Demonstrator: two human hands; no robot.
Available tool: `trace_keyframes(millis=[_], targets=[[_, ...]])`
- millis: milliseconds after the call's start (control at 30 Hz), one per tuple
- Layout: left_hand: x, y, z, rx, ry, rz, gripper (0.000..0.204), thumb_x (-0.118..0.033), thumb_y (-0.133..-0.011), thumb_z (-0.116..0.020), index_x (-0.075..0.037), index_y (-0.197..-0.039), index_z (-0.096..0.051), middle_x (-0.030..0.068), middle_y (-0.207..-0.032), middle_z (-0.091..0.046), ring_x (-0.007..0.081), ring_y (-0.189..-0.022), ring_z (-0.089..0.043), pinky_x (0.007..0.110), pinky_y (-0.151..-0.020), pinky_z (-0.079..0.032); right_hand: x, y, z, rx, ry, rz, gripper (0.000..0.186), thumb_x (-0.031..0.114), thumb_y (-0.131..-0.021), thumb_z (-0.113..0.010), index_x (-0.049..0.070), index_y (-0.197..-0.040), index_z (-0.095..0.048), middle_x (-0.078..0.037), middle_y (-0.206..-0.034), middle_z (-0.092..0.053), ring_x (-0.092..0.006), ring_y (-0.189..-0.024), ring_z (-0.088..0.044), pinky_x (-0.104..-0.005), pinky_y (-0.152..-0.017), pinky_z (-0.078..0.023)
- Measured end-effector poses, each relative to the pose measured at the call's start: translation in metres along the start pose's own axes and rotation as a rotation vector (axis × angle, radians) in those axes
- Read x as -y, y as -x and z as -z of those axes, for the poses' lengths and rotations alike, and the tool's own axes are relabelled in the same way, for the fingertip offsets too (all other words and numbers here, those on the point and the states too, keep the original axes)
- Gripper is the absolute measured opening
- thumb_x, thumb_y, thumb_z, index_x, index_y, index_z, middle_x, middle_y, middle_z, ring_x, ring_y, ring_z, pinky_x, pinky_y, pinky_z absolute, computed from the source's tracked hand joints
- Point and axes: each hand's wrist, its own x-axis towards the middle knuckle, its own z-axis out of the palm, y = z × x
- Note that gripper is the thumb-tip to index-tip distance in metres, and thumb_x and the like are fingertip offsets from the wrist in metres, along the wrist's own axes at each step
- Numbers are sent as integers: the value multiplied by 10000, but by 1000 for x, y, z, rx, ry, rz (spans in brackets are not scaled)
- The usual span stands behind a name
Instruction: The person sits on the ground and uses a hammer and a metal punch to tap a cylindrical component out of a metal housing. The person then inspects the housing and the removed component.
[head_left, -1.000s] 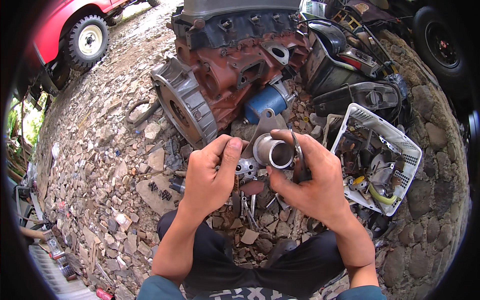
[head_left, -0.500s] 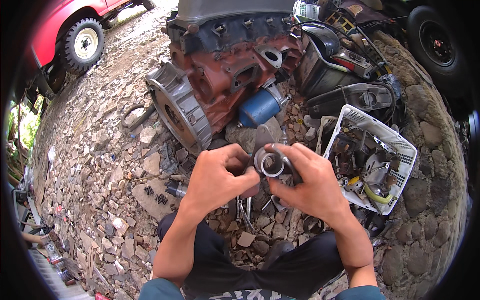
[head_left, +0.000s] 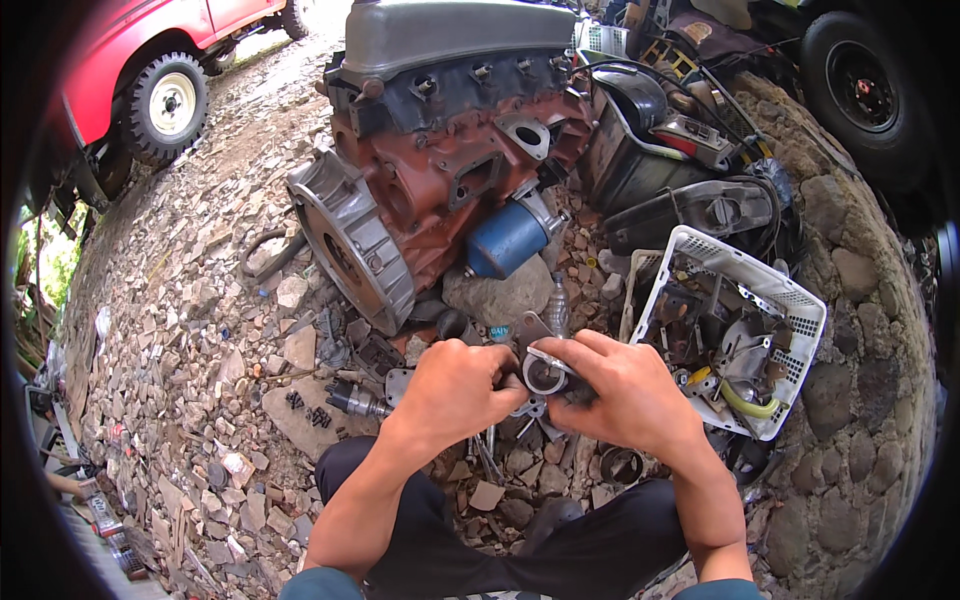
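Above my knees I hold a grey metal flanged fitting (head_left: 541,375) with a round opening facing up and a bolt hole in its upper tab. My left hand (head_left: 455,388) is closed at its left side, thumb against index finger; those fingers hide that edge. Thumb and fingers of my right hand (head_left: 630,390) grip the rim from the right. Beyond my hands stands a reddish-brown engine block (head_left: 430,170) with a blue cylindrical filter (head_left: 510,240) on its side. A clear plastic bottle (head_left: 558,305) is just past the fitting.
To the right is a white plastic crate (head_left: 800,355) full of metal parts. A dark bin (head_left: 615,160) of parts sits behind it, beside a stone wall (head_left: 850,340). Small dark bolts (head_left: 310,410) lie on a flat stone at left. A red vehicle (head_left: 100,60) stands far left.
Both hands have lowered slightly toward my lap with the fitting, which has turned so that its upper tab looks shorter. The view has shifted a little, showing more of the engine's top.
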Motion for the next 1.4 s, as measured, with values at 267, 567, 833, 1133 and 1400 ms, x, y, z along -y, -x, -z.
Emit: trace_keyframes(millis=[267,567,833,1133,1400], targets=[[-4,-1,7,44,220,48,306,-252,-699,-734,24,-832,-713,174,-697,-690,313,-637,-692,360,-622,-548,3,2,4,-22,15,-77,527,192,-703,-776,114,-1204,-629,-99,-894,-631,-326,-787,-668,-408,-671,-547],[1,0,1,-23,108,66,310,-249,-649,-762,16,-802,-707,157,-663,-677,272,-591,-674,348,-584,-532,5,-1,2,-13,12,-92,534,191,-705,-772,113,-1213,-624,-103,-909,-641,-329,-801,-669,-409,-691,-548],[8,1,-4,-189,69,-50,168,-155,-760,-680,12,-774,-668,156,-594,-620,266,-488,-613,335,-498,-472,4,-4,-1,-73,4,-85,520,155,-716,-760,97,-1212,-615,-108,-928,-654,-329,-805,-673,-404,-687,-551],[1,-8,7,-345,486,228,357,-313,-1035,-515,-22,-868,-639,67,-798,-714,106,-714,-657,265,-605,-491,-13,-9,-13,-481,-84,7,504,105,-754,-751,62,-1228,-587,-138,-961,-660,-333,-818,-682,-395,-697,-554],[-3,-3,9,-196,800,91,268,-102,-944,-566,1,-1182,-634,68,-1013,-701,123,-931,-646,261,-757,-512,-5,-10,-8,-484,-150,6,521,65,-740,-757,62,-1234,-592,-125,-926,-652,-282,-784,-680,-366,-664,-544]])
